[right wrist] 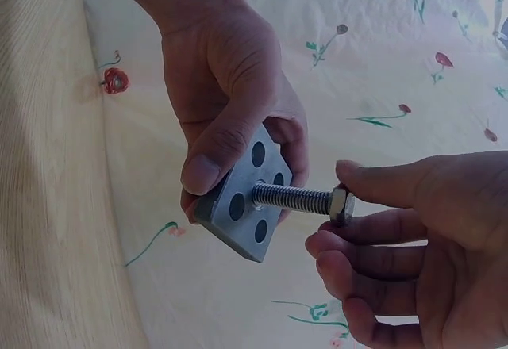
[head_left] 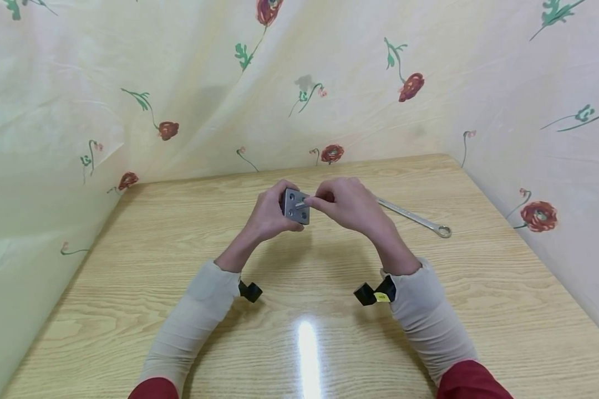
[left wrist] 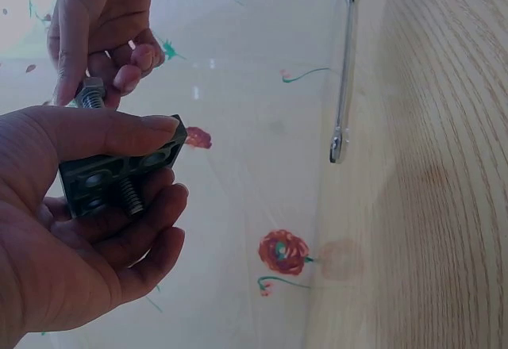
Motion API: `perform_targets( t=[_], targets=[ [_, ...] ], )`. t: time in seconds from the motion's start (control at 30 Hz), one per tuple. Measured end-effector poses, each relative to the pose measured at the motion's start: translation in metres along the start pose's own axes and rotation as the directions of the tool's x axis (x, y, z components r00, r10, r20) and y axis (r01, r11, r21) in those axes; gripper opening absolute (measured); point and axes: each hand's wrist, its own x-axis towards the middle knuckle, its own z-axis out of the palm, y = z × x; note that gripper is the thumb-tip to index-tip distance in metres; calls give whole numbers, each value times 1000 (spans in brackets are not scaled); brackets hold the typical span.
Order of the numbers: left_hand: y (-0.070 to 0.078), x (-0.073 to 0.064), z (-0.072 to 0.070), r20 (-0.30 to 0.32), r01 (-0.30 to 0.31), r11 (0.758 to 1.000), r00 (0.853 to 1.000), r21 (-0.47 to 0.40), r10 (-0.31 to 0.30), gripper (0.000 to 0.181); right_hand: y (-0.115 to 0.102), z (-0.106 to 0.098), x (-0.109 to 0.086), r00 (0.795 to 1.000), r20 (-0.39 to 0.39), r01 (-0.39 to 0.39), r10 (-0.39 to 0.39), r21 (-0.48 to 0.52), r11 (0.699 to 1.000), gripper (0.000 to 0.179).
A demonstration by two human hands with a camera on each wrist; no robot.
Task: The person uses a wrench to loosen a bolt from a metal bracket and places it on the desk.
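Observation:
My left hand (head_left: 269, 213) grips a square grey metal block (right wrist: 266, 242) by its edges, thumb on one side and fingers on the other. Several round holes show in the block's face. A threaded hex bolt (right wrist: 294, 198) passes through the central hole; its tip pokes out of the back in the left wrist view. With thumb and forefinger, my right hand (head_left: 351, 205) pinches the bolt's hex head (right wrist: 341, 205). A long stretch of thread stands between head and block.
A combination wrench (head_left: 414, 216) lies on the wooden table (head_left: 155, 266), to the right of my right hand. Flowered cloth (head_left: 204, 111) hangs behind the table and along its sides.

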Motion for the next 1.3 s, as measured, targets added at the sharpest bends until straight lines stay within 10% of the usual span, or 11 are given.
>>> perform_targets(
  t=[0.8,1.3],
  targets=[
    [2,0,0,-2,1,1000,1000,8,-1,69,-1,3,-1,955,-95,285,-280,51,957,25],
    [2,0,-2,-3,19,1000,1000,7,-19,70,1,-3,-1,995,30,-96,94,49,994,43]
  ],
)
